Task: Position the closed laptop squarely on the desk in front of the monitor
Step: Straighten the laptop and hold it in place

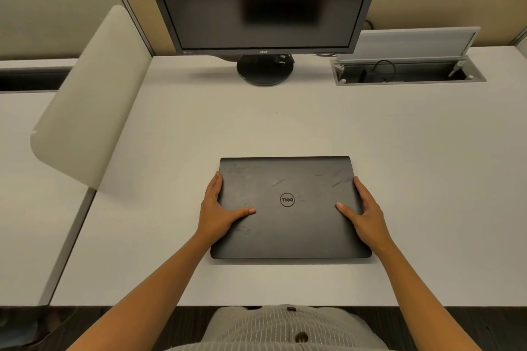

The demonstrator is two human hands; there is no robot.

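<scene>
A closed black laptop (pixel 288 225) with a round logo lies flat on the white desk (pixel 285 122), a little right of the dark monitor (pixel 262 0) that stands at the back on a round black foot. My left hand (pixel 221 212) grips the laptop's left edge, thumb resting on the lid. My right hand (pixel 363 214) holds the right edge the same way. The laptop's edges run nearly parallel to the desk's front edge.
A frosted divider panel (pixel 85 100) rises along the desk's left side. An open cable box (pixel 407 71) with a raised grey lid is set into the desk at the back right. Partition walls stand behind the desk.
</scene>
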